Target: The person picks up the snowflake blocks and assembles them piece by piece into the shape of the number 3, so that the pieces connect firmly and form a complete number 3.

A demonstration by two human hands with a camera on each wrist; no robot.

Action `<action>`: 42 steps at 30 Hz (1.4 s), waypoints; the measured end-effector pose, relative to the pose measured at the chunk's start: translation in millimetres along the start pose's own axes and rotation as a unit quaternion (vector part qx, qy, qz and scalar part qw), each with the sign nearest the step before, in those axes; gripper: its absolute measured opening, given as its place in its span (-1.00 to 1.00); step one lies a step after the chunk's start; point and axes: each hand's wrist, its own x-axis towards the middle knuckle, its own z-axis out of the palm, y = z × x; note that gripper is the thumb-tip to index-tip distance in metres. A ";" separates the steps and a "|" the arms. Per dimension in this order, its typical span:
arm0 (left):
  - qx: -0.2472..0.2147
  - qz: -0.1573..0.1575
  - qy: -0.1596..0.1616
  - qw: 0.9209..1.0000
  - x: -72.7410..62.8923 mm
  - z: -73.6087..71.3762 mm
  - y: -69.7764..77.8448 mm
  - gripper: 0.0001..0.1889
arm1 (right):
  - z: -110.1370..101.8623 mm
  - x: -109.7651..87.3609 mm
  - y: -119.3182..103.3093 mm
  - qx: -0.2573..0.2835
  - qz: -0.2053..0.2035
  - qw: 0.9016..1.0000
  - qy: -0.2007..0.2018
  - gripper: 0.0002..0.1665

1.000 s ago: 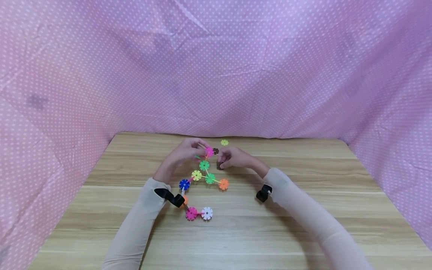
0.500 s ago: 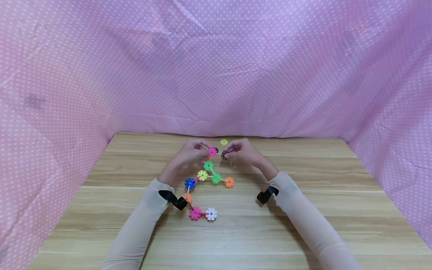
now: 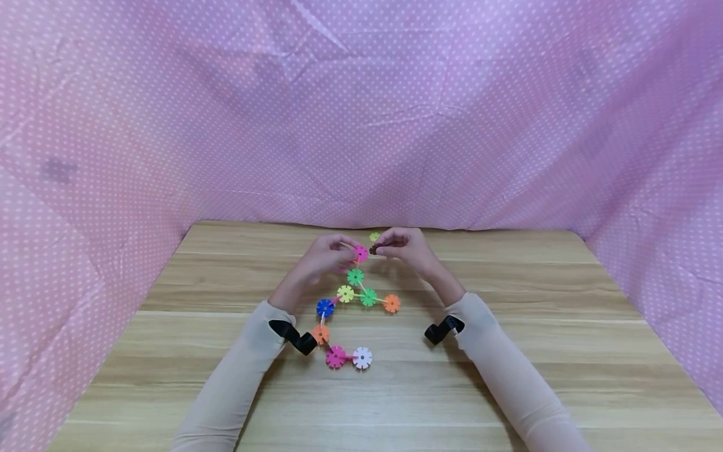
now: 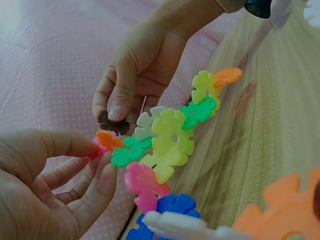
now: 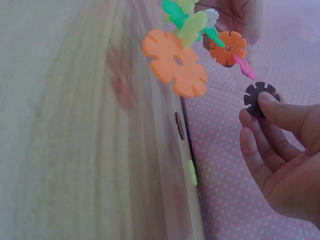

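A chain of slotted plastic snowflake discs is joined edge to edge, with a pink disc [image 3: 360, 253] at its far end. My left hand [image 3: 324, 257] pinches that pink disc between thumb and fingers, beside an orange disc [image 5: 228, 48]. A brown snowflake disc [image 5: 260, 98] is pinched by my right hand [image 3: 411, 252], close to the pink disc and in line with it. Nearer along the chain come a green disc [image 3: 355, 276], a yellow disc [image 3: 345, 294] and a blue disc [image 3: 324, 307]. A white disc [image 3: 362, 358] ends the near side.
Near the wooden table's [image 3: 452, 389] far edge lie a loose yellow disc [image 5: 193, 172] and another brown disc [image 5: 179, 126]. An orange disc [image 3: 392, 304] ends a side branch to the right. Pink dotted cloth [image 3: 361, 125] hangs behind the table.
My right hand has lifted its brown disc from low over the table up to the pink disc. My left hand and the chain have shifted slightly right.
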 end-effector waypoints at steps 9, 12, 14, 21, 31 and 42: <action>0.005 0.008 -0.018 1.000 -1.6 1.9 0.9 -0.73 | 2.8 -4.0 -2.0 0.005 -0.022 1.000 0.000 -0.79; 0.000 0.009 -0.020 1.000 -1.0 1.8 0.2 -0.74 | 3.2 -4.7 -2.4 0.009 -0.035 0.999 -0.006 -0.80; -0.003 0.012 -0.020 1.000 -0.6 1.6 -0.1 -0.75 | 2.9 -4.7 -2.1 0.008 -0.048 0.999 -0.011 -0.80; -0.010 0.030 -0.022 0.999 -0.9 0.2 1.8 -0.76 | 0.9 -3.6 -1.2 -0.007 -0.088 0.996 -0.026 -0.86; -0.004 0.084 -0.033 0.996 -4.3 -0.7 6.3 -0.78 | 0.3 -7.1 -8.3 -0.035 -0.115 0.992 -0.024 -0.90; 0.012 0.085 -0.011 0.996 -5.2 -1.6 8.9 -0.80 | 5.2 -4.9 -10.2 -0.048 -0.115 0.992 -0.013 -0.89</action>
